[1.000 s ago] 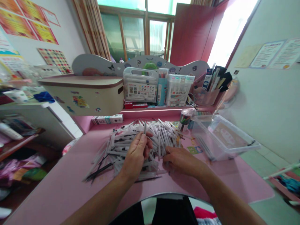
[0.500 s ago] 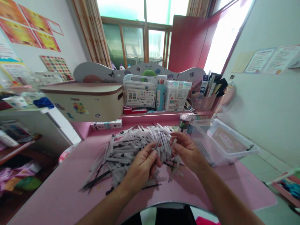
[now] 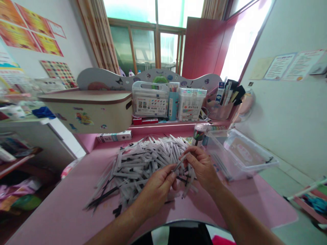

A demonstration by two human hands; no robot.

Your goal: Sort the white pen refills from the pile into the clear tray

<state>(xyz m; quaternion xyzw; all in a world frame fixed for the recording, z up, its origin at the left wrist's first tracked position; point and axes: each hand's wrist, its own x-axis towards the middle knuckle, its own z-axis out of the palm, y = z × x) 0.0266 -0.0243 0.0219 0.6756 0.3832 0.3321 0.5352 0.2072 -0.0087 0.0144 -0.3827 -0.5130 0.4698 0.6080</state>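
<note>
The person's left hand (image 3: 157, 186) and right hand (image 3: 202, 166) are meeting just in front of the body, above the near edge of a big pile of pens (image 3: 139, 163) that is spreading across the middle of the pink desk (image 3: 61, 211). Both hands are closing on one slim grey-white pen (image 3: 181, 162), which is slanting up from left to right between them. The left hand is pinching its lower end with curled fingers and thumb, and the right hand is pinching its upper end at the fingertips, the other fingers folding in toward the palm. The pen is being held slightly above the pile, not lying on it. A few loose pens are lying on the desk under the right wrist. To the right of the hands, a clear plastic box (image 3: 255, 163) is sitting open on the desk, and a small round jar (image 3: 198, 133) is standing at its far left corner. Behind the pile, a cream storage box (image 3: 87, 110) is sitting to the left, with two clear marker cases (image 3: 150, 101) standing on the raised shelf beside it.
</note>
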